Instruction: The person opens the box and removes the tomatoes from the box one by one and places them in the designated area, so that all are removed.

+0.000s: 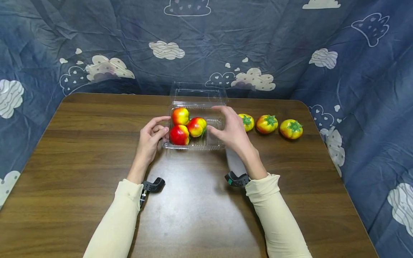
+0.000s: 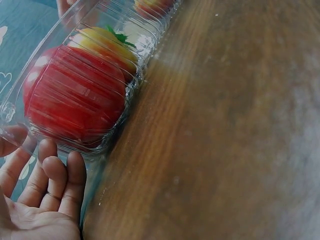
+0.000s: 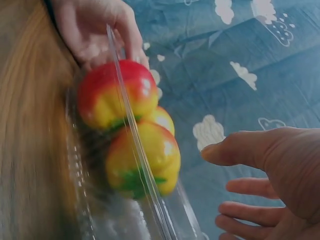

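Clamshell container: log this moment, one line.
clamshell container: lid raised, three red-yellow fruits inside | left hand: at left edge | right hand: empty | table: three more fruits

Three fruits (image 1: 197, 127) in the container (image 1: 211, 142), three others (image 1: 266, 124) to its right

Glossy clear plastic container (image 1: 209, 146), smooth shiny fruits (image 1: 179, 135), wood-grain tabletop (image 1: 193, 215) with sheen, creased matt cloth backdrop (image 1: 129, 36)

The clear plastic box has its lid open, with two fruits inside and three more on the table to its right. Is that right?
Not quite: the head view shows three fruits inside the clear plastic box, not two. Its lid is open, and three more fruits are on the table to its right.
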